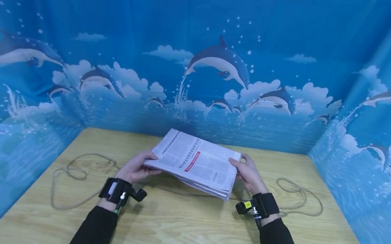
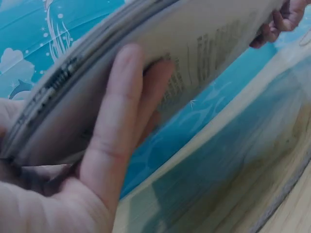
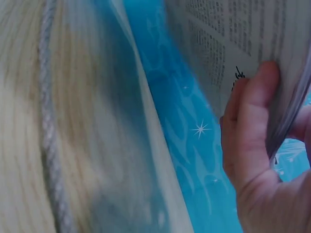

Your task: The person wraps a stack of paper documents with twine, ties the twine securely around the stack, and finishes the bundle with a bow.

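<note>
A stack of folded newspapers [image 1: 190, 160] is held up off the table, tilted, with a red headline strip on its top sheet. My left hand [image 1: 138, 167] grips its left edge, thumb on top; in the left wrist view the fingers [image 2: 109, 121] lie against the underside. At the opposite edge my right hand [image 1: 249, 173] grips the stack, thumb above and fingers [image 3: 252, 116] below in the right wrist view. A thin grey rope [image 1: 69, 206] lies on the table, passing beneath the newspapers, with loose loops on both sides.
The wooden table [image 1: 180, 235] runs back to a blue dolphin-printed curtain [image 1: 201, 81], which also borders its left and right sides. The rope's right-hand loop [image 1: 320, 204] lies beyond my right wrist. Each wrist wears a black strap with a small camera.
</note>
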`<state>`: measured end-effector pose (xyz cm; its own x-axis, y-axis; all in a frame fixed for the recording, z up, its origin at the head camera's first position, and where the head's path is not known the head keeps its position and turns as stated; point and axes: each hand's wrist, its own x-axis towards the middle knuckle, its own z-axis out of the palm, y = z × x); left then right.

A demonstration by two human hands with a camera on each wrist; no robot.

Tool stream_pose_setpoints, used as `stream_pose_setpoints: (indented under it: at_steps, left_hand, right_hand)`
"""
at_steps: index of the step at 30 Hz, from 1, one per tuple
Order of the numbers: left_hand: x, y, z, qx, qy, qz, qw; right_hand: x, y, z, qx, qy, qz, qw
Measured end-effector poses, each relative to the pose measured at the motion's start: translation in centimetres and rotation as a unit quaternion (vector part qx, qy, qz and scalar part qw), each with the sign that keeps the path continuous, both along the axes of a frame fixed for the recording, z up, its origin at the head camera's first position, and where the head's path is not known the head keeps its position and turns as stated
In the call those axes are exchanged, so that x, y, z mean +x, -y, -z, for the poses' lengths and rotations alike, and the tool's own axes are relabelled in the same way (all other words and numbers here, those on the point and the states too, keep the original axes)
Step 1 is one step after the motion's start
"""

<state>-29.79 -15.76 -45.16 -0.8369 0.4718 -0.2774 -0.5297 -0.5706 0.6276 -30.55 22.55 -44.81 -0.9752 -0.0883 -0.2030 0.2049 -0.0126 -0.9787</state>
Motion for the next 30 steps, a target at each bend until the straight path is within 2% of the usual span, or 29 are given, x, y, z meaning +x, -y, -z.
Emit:
stream_pose_setpoints:
  at_steps: [7, 12, 16, 22, 25, 30]
  left_hand:
    - [0.2, 0.0, 0.1, -0.009, 0.003, -0.008, 0.9999]
    - [0.5, -1.1, -0.1, -0.013, 0.008, -0.029, 0.9995]
    - [0.9, -2.5, -0.1, -0.009, -0.010, -0.035, 0.9993]
    - [1.5, -4.4, 0.4, -0.059, -0.069, 0.018, 0.9957]
    - [1.5, -4.8, 0.6, -0.087, -0.090, 0.030, 0.9917]
    - [1.0, -3.9, 0.8, -0.113, -0.114, 0.040, 0.9863]
  right_hand:
    - [1.0, -1.0, -0.6, -0.041, 0.006, -0.024, 0.9989]
    - [2.0, -1.8, -0.8, -0.078, 0.031, -0.073, 0.9938]
    - [2.5, -2.1, -0.5, -0.101, 0.050, -0.121, 0.9863]
    - [2.7, -2.2, -0.3, -0.112, 0.061, -0.189, 0.9736]
    - [2.9, -2.4, -0.4, -0.104, 0.061, -0.232, 0.9651]
    - [3.1, -2.8, -0.8, -0.129, 0.050, -0.312, 0.9401]
